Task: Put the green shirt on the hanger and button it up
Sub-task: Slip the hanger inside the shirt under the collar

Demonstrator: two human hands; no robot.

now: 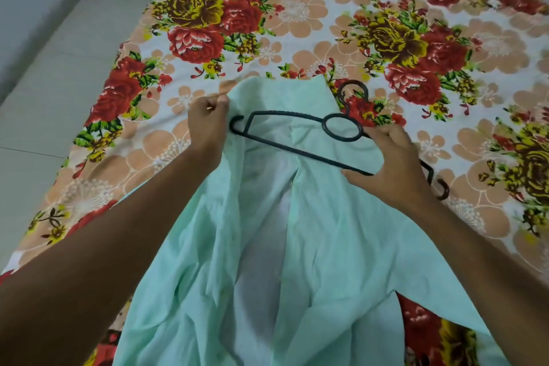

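A bed [341,27] covered by a floral sheet of red roses and peach blossoms fills most of the view, with pale floor tiles [44,74] running along its left edge. That edge slants close by the left forearm, while the sheet stretches wide and flat beyond the work and off to the right, so there is plenty of room to spread cloth in those directions.

The green shirt [312,246] lies front-open across the near part of the bed, its paler inside showing down the middle and its collar end pointing away from the person. On top of that collar end sits the black hanger [300,151], tilted, its hook [352,92] over the sheet just past the fabric and its left arm tip beside the lifted cloth.

The left hand [208,125] pinches the shirt's left shoulder edge, raised a little. The right hand [392,163] grips the hanger at its right arm, fingers curled round the bar.

The step in hand looks like the threading: no shoulder is on the hanger yet. Next, the left tip probably has to slide under the pinched fabric into the shoulder, then the same on the right, before any buttoning.
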